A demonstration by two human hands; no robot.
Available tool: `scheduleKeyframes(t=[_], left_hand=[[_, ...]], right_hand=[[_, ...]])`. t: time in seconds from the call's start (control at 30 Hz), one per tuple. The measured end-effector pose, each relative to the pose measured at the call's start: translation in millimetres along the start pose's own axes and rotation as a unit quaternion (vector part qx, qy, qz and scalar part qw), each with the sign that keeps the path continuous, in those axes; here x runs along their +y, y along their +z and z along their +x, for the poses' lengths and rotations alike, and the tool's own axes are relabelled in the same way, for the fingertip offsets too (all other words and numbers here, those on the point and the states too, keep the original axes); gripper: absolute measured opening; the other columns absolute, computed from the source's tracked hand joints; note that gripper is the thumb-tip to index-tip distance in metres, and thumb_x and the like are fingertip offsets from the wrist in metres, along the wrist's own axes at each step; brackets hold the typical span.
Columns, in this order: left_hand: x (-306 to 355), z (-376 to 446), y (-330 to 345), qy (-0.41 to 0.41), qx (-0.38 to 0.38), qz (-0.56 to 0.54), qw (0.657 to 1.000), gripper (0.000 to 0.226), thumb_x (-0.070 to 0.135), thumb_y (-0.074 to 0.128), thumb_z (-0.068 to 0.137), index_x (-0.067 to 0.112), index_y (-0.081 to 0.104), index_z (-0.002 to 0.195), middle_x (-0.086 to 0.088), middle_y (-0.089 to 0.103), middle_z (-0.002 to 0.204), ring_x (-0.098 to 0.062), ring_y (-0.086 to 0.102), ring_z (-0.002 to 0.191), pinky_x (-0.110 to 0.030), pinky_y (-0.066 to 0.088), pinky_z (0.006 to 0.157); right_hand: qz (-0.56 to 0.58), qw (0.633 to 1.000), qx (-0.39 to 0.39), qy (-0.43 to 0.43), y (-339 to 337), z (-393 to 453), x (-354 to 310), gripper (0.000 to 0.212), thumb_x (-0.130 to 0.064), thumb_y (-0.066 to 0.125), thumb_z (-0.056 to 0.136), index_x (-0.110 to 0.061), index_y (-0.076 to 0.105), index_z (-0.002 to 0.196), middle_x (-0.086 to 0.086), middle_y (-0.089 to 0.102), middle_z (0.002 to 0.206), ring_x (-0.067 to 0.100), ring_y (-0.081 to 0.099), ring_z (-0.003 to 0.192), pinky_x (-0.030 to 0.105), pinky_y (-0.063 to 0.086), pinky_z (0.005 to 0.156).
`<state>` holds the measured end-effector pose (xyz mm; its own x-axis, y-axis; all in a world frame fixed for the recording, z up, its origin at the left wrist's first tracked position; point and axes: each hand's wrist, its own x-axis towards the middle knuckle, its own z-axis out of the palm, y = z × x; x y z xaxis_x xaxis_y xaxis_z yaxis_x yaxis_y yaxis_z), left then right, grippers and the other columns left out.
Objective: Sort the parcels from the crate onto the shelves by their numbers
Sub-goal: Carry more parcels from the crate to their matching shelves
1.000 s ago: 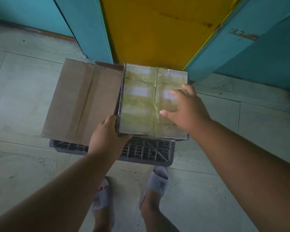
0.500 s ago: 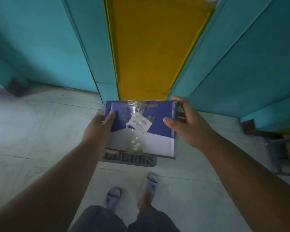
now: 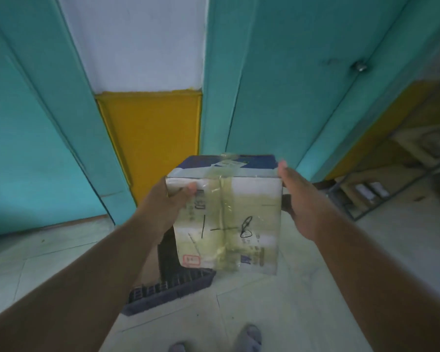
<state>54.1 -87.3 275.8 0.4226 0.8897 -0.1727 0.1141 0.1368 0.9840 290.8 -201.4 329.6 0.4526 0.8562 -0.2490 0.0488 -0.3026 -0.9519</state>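
I hold a white and blue parcel [image 3: 236, 219] wrapped in yellowed clear tape, lifted in front of me at the centre of the head view. A handwritten black mark shows on the face turned towards me. My left hand [image 3: 168, 201] grips its left edge with the thumb on the near face. My right hand [image 3: 300, 204] clasps its right side. The dark plastic crate [image 3: 173, 285] stands on the floor below the parcel, partly hidden by it and by my left arm.
Teal doors and a yellow wall panel [image 3: 153, 141] stand straight ahead. A metal shelf rack [image 3: 381, 184] with boxes on low shelves is at the right. The floor is pale tile, and my slippered feet [image 3: 247, 339] show at the bottom edge.
The parcel has come up out of the crate and been turned so its taped white face points at me. My view has risen and swung right, bringing the shelf rack into sight.
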Motion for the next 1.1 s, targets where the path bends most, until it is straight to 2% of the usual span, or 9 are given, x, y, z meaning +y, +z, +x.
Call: scheduleKeyframes(t=[0.07, 0.2, 0.4, 0.53, 0.63, 0.77, 0.93, 1.0, 1.1], left_hand=[[14, -2, 29, 0.013, -0.021, 0.009, 1.000, 0.021, 0.034, 0.067, 0.093, 0.020, 0.070, 0.109, -0.008, 0.077, 0.096, -0.028, 0.074, 0.091, -0.057, 0.058, 0.082], [37, -5, 108, 0.039, -0.045, 0.052, 0.997, 0.008, 0.043, 0.064, 0.093, 0.046, 0.071, 0.090, 0.005, 0.077, 0.088, -0.019, 0.074, 0.084, -0.052, 0.060, 0.080], [61, 1, 271, 0.035, -0.063, 0.091, 0.993, 0.023, 0.071, 0.058, 0.082, 0.053, 0.070, 0.089, 0.007, 0.076, 0.087, -0.022, 0.071, 0.087, -0.050, 0.057, 0.086], [72, -1, 402, 0.012, -0.103, 0.102, 0.989, 0.048, 0.069, 0.057, 0.084, 0.026, 0.072, 0.099, 0.002, 0.073, 0.084, -0.020, 0.070, 0.078, -0.038, 0.059, 0.076], [71, 0, 488, 0.010, -0.164, 0.070, 0.984, 0.061, 0.080, 0.062, 0.065, 0.030, 0.071, 0.099, 0.001, 0.077, 0.093, -0.025, 0.073, 0.087, -0.054, 0.058, 0.084], [66, 13, 584, 0.025, -0.224, 0.095, 0.970, 0.055, 0.045, 0.085, 0.071, 0.034, 0.062, 0.120, 0.005, 0.072, 0.112, -0.021, 0.069, 0.100, -0.054, 0.054, 0.093], [59, 55, 697, 0.094, -0.269, 0.149, 0.947, 0.102, 0.038, 0.085, 0.073, 0.052, 0.019, 0.149, 0.006, 0.068, 0.122, -0.013, 0.067, 0.106, -0.047, 0.054, 0.093], [55, 79, 752, 0.126, -0.316, 0.166, 0.925, 0.105, 0.040, 0.084, 0.073, 0.068, 0.010, 0.143, 0.010, 0.065, 0.127, -0.009, 0.065, 0.110, -0.042, 0.055, 0.093], [59, 101, 835, 0.134, -0.403, 0.211, 0.881, 0.093, 0.031, 0.080, 0.082, 0.064, 0.019, 0.144, 0.018, 0.058, 0.130, 0.002, 0.061, 0.110, -0.022, 0.056, 0.085]], right_hand=[[-0.004, 0.999, -0.003, -0.038, -29, -20, 5, 0.052, -0.064, 0.064, 0.082, -0.038, 0.061, 0.127, -0.010, 0.071, 0.118, 0.011, 0.068, 0.109, 0.034, 0.056, 0.091], [-0.113, 0.991, 0.040, -0.061, -96, -50, 24, 0.092, -0.034, 0.088, 0.071, -0.039, 0.037, 0.148, -0.012, 0.070, 0.117, 0.004, 0.071, 0.097, 0.029, 0.059, 0.078], [-0.157, 0.979, 0.123, -0.034, -248, -94, 81, 0.077, -0.026, 0.087, 0.073, -0.044, 0.046, 0.136, -0.015, 0.068, 0.117, 0.007, 0.069, 0.102, 0.039, 0.061, 0.082], [-0.203, 0.963, 0.178, -0.009, -360, -128, 108, 0.058, -0.016, 0.081, 0.081, -0.045, 0.049, 0.120, -0.026, 0.069, 0.094, -0.009, 0.067, 0.084, 0.011, 0.053, 0.065], [-0.206, 0.950, 0.234, 0.008, -437, -140, 122, 0.051, -0.030, 0.081, 0.081, -0.037, 0.052, 0.122, -0.017, 0.070, 0.098, -0.007, 0.068, 0.084, 0.021, 0.057, 0.069], [-0.183, 0.942, 0.281, 0.032, -529, -139, 139, 0.048, -0.033, 0.079, 0.082, -0.041, 0.051, 0.121, -0.018, 0.070, 0.097, -0.007, 0.067, 0.083, 0.027, 0.053, 0.073], [-0.174, 0.931, 0.312, 0.077, -632, -103, 176, 0.047, -0.038, 0.077, 0.083, -0.035, 0.055, 0.125, -0.015, 0.073, 0.095, 0.001, 0.070, 0.083, 0.035, 0.059, 0.078], [-0.182, 0.920, 0.335, 0.091, -673, -90, 186, 0.047, -0.039, 0.075, 0.086, -0.032, 0.054, 0.128, -0.016, 0.069, 0.095, -0.002, 0.066, 0.083, 0.027, 0.054, 0.073], [-0.190, 0.901, 0.371, 0.124, -735, -89, 191, 0.055, -0.037, 0.072, 0.090, -0.033, 0.044, 0.137, -0.021, 0.061, 0.092, -0.007, 0.059, 0.078, 0.015, 0.043, 0.062]])
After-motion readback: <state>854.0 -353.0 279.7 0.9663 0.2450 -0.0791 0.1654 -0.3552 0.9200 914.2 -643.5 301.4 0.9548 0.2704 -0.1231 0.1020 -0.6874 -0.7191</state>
